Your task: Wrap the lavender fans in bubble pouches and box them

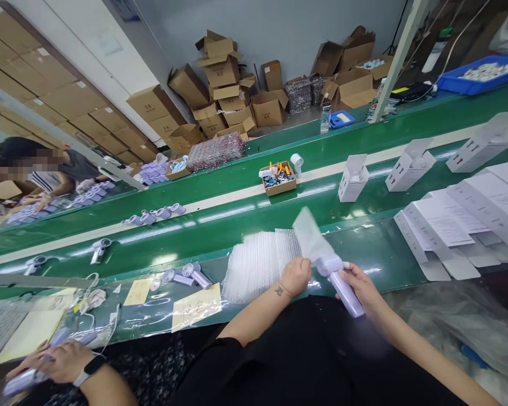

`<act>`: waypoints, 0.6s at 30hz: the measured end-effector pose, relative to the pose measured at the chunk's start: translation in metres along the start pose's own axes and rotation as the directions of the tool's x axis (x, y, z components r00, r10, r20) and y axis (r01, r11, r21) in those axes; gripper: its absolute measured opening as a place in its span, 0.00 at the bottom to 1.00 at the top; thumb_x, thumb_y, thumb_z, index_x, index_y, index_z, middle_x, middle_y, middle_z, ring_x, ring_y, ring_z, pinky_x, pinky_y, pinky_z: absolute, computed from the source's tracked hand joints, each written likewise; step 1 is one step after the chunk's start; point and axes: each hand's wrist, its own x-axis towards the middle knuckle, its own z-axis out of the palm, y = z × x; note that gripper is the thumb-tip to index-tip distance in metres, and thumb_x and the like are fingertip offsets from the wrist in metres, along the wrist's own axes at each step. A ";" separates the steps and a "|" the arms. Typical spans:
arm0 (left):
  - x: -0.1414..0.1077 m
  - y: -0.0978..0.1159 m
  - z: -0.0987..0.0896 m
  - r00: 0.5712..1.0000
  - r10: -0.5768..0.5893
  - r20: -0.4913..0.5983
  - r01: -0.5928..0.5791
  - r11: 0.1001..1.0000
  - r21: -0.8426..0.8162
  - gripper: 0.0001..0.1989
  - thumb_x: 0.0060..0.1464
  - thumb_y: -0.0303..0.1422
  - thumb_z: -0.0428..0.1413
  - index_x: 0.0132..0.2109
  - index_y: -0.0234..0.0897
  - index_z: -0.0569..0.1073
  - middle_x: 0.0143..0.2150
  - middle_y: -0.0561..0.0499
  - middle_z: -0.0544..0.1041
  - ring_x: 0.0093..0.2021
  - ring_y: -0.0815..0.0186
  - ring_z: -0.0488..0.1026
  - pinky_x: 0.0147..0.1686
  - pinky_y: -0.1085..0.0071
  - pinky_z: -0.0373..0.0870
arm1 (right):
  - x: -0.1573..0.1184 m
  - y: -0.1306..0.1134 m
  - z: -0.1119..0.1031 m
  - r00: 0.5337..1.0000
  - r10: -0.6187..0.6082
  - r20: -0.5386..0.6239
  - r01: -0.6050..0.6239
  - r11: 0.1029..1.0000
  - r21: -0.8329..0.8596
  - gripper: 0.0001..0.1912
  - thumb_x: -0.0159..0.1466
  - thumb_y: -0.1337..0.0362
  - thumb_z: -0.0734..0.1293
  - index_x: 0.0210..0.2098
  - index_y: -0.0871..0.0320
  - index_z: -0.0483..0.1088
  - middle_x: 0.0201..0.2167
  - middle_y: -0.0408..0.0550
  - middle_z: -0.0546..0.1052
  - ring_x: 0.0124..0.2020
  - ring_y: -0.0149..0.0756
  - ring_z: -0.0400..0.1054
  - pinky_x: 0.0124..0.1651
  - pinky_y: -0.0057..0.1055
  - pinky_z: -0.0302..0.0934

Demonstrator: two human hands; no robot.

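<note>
In the head view, my right hand (356, 285) is closed around a lavender handheld fan (346, 294), gripping it where the handle meets the round head. My left hand (297, 277) pinches the lower edge of a translucent bubble-wrap bag (311, 234), which stands up just beyond the fan. The fan's head is at the bag's lower end; whether it is inside the bag's mouth, I cannot tell. Below and left of the bag, a stack of bubble-wrap bags (254, 265) lies on the bench beside my left forearm.
White boxes (354, 179) stand open on the green belt (220, 217). Flattened printed cartons (452, 225) overlap at right. Two lavender fans (197, 275) and paper notes (197, 307) lie at left. A co-worker's hands (63, 361) hold another fan at lower left. A small carton (279, 183) holds loose parts.
</note>
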 end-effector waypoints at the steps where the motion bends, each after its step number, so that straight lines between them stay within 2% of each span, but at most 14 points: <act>1: 0.002 -0.002 0.004 0.993 -0.116 0.013 0.117 0.992 -0.038 0.06 0.52 0.26 0.49 0.35 0.34 0.70 0.31 0.47 0.71 0.33 0.64 0.69 0.34 0.69 0.66 | 0.001 -0.003 0.000 0.997 -0.038 -0.062 0.039 0.999 0.011 0.20 0.51 0.59 0.72 0.40 0.52 0.63 0.31 0.40 0.72 0.23 0.31 0.67 0.20 0.32 0.68; 3: 0.013 -0.005 0.006 0.954 -0.300 0.003 0.297 0.942 -0.156 0.07 0.51 0.26 0.48 0.35 0.34 0.71 0.30 0.50 0.73 0.31 0.67 0.69 0.33 0.71 0.65 | 0.002 -0.010 -0.003 0.991 -0.082 -0.104 0.082 0.997 0.001 0.21 0.50 0.59 0.73 0.40 0.51 0.63 0.32 0.40 0.72 0.23 0.31 0.67 0.20 0.31 0.68; 5: 0.029 -0.005 -0.001 0.920 -0.391 -0.006 0.370 0.877 -0.307 0.08 0.52 0.27 0.48 0.36 0.35 0.71 0.29 0.52 0.73 0.30 0.68 0.70 0.32 0.73 0.65 | 0.000 -0.016 -0.007 0.999 -0.031 -0.018 0.030 0.999 -0.029 0.23 0.50 0.59 0.73 0.43 0.51 0.63 0.32 0.41 0.72 0.23 0.32 0.67 0.19 0.32 0.68; 7: 0.046 -0.002 -0.012 0.908 -0.415 0.049 0.396 0.815 -0.424 0.07 0.50 0.29 0.50 0.34 0.35 0.73 0.28 0.54 0.74 0.29 0.69 0.70 0.32 0.74 0.64 | -0.006 -0.017 -0.009 0.991 0.081 0.106 -0.078 0.996 -0.039 0.26 0.51 0.59 0.73 0.46 0.51 0.63 0.29 0.42 0.72 0.24 0.34 0.68 0.20 0.32 0.68; 10: 0.062 0.008 -0.021 0.943 -0.303 0.140 0.333 0.841 -0.426 0.06 0.47 0.29 0.54 0.33 0.37 0.75 0.28 0.54 0.75 0.30 0.68 0.70 0.34 0.73 0.65 | -0.015 -0.016 -0.007 0.963 0.122 0.241 -0.127 0.992 0.009 0.29 0.52 0.59 0.71 0.52 0.52 0.60 0.28 0.43 0.72 0.26 0.35 0.69 0.21 0.29 0.68; 12: 0.065 0.013 -0.021 0.969 -0.187 0.162 0.240 0.877 -0.417 0.06 0.48 0.30 0.54 0.34 0.38 0.76 0.31 0.53 0.77 0.32 0.66 0.71 0.36 0.72 0.65 | -0.017 -0.017 -0.002 0.950 0.112 0.293 -0.123 0.992 0.019 0.33 0.52 0.59 0.71 0.55 0.51 0.58 0.28 0.42 0.72 0.26 0.34 0.69 0.21 0.28 0.67; 14: 0.064 0.015 -0.017 0.978 -0.077 0.196 0.161 0.873 -0.460 0.07 0.50 0.30 0.53 0.34 0.37 0.77 0.33 0.52 0.77 0.35 0.66 0.71 0.38 0.72 0.65 | -0.015 -0.019 0.001 0.939 0.122 0.321 -0.125 0.992 -0.011 0.36 0.51 0.60 0.72 0.57 0.49 0.57 0.28 0.41 0.71 0.24 0.33 0.68 0.19 0.27 0.67; 18: 0.062 0.011 -0.014 0.955 -0.048 0.294 0.223 0.768 -0.600 0.10 0.53 0.32 0.51 0.36 0.34 0.76 0.32 0.52 0.77 0.34 0.67 0.71 0.36 0.73 0.66 | -0.004 -0.017 -0.002 0.949 0.149 0.279 -0.116 0.984 -0.133 0.30 0.53 0.58 0.71 0.53 0.53 0.62 0.26 0.41 0.71 0.20 0.28 0.65 0.20 0.27 0.67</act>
